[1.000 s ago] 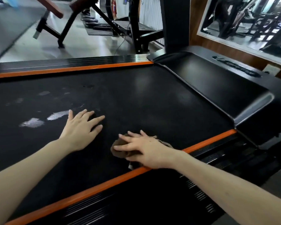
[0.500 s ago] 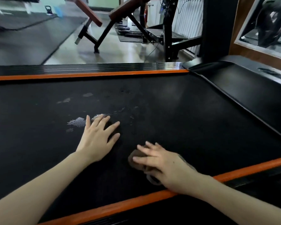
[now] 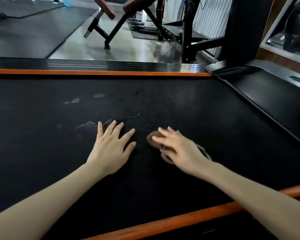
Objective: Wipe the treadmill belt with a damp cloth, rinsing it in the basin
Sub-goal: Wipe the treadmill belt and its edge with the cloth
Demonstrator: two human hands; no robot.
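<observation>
Right grip [image 3: 177, 148] flat, unclenched, pressing bunched cloth [image 3: 153, 138], its axis hidden, left grip [image 3: 111, 144] flat on belt [image 3: 215, 129]

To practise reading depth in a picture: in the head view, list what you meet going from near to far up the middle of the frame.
Near orange stripe → treadmill belt → far orange stripe → ribbed side rail → pale floor → bench frame.

The left forearm [image 3: 50, 196] and right forearm [image 3: 249, 193] are bare to the frame's edge. The left hand [image 3: 111, 149] and right hand [image 3: 180, 149] are bare too, with slender fingers [image 3: 126, 135] and short nails; the right is blurred.
</observation>
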